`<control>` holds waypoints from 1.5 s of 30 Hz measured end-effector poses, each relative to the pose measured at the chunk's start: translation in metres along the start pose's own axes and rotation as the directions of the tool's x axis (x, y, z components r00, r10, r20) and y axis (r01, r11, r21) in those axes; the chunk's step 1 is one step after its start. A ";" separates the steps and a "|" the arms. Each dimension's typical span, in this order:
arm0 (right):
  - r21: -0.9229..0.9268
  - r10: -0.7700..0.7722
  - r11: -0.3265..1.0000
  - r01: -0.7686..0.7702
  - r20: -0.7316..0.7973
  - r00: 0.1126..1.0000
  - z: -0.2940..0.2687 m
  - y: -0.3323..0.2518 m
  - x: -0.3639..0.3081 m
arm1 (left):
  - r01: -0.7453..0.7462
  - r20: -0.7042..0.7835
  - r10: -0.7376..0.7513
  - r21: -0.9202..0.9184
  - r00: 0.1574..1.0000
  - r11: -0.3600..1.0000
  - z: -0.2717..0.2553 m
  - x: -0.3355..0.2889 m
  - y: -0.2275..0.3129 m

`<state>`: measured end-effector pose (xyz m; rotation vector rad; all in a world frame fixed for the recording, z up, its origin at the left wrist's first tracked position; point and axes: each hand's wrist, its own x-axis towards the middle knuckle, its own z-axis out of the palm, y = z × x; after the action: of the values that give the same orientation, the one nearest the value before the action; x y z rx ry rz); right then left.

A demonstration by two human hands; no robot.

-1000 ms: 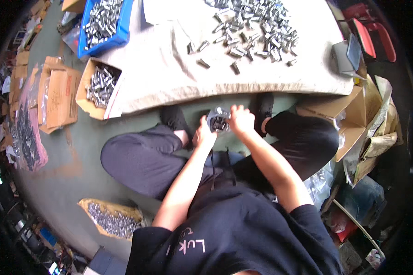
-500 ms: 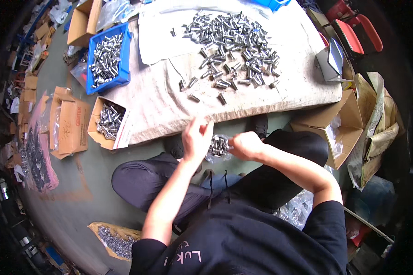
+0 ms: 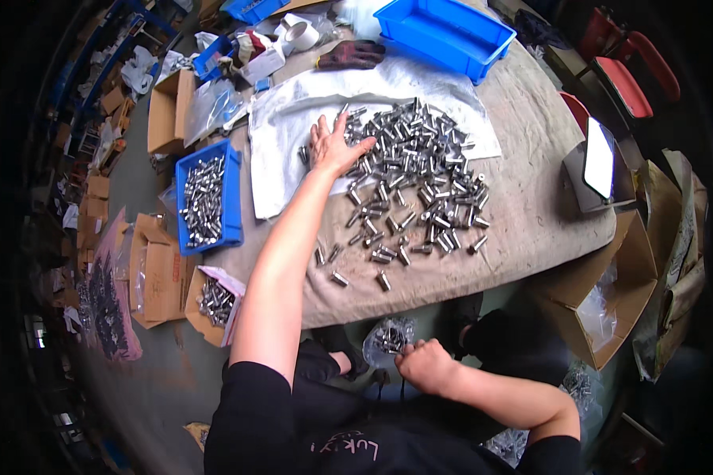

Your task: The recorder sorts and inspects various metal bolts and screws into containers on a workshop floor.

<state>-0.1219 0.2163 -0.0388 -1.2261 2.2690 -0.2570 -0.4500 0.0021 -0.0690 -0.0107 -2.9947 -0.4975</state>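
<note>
My left hand (image 3: 337, 149) is stretched far out over the table, fingers spread. It touches the left side of a loose pile of short, shiny, bolt-like metal parts (image 3: 420, 154), which lies partly on a white sheet (image 3: 277, 119) and partly on the table's brown cloth cover (image 3: 531, 198). Close to my body, my right hand (image 3: 425, 366) is closed on the rim of a clear plastic bag (image 3: 376, 354). Similar metal parts (image 3: 390, 339) sit inside that bag, below the table's front edge. My right fingertips are partly hidden.
Left stand a blue bin (image 3: 234, 194) and a small carton (image 3: 194, 313), both holding metal parts. An empty blue tray (image 3: 444, 36), a dark glove (image 3: 352, 55) and a tape roll (image 3: 301, 36) lie at the back. Right are a tablet-like screen (image 3: 600, 158) and an open carton (image 3: 642, 269).
My left hand has left the bag and reached forward onto the pile, its fingers spreading. My right hand has stayed at the bag. The view has tilted up, showing more of the table's back.
</note>
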 end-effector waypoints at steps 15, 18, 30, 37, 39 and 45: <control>0.027 0.006 1.000 -0.008 0.039 0.999 -0.020 0.000 0.012 | -0.364 -0.127 0.347 -0.162 0.929 0.917 0.006 -0.044 0.005; 0.016 -0.011 1.000 0.010 0.067 0.998 -0.013 -0.002 0.014 | -0.431 -0.121 0.422 -0.057 0.899 0.901 0.001 -0.071 0.009; -0.047 -0.018 0.999 0.021 0.075 0.997 -0.005 -0.012 0.031 | -0.180 -0.140 0.160 -0.143 0.977 0.973 0.016 -0.067 0.019; 0.032 -0.012 0.999 0.009 0.097 0.995 -0.001 -0.013 0.038 | -0.231 -0.168 0.225 -0.017 0.960 0.973 0.017 -0.080 0.024; 0.033 -0.003 0.999 0.000 0.097 0.995 0.000 -0.015 0.038 | -0.191 -0.159 0.185 -0.022 0.970 0.981 0.020 -0.077 0.023; 0.012 -0.028 1.000 0.026 0.148 0.989 0.003 -0.018 0.039 | -0.282 -0.292 0.234 -0.131 0.927 0.951 0.024 -0.081 0.017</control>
<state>-0.1248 0.1744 -0.0483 -1.2298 2.1228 -0.1809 -0.3720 0.0269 -0.0950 -0.3210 -2.6199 -0.6617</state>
